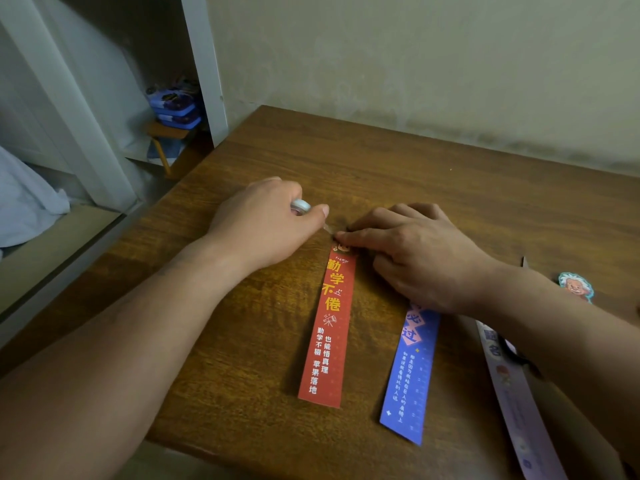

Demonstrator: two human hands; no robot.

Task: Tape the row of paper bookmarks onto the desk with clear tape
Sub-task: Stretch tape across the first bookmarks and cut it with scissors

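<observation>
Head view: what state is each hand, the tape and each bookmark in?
left hand: grips tape roll.
tape strip: pulled out to red bookmark top.
right hand: fingertip on strip's end; press or pinch unclear.
red bookmark: flat on desk.
blue bookmark: flat, top under right hand.
lilac bookmark: flat, partly under right forearm.

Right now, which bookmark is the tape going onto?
The red bookmark, leftmost in the row: the right hand pins a tape strip at its top end, drawn from the roll in the left hand.
</observation>
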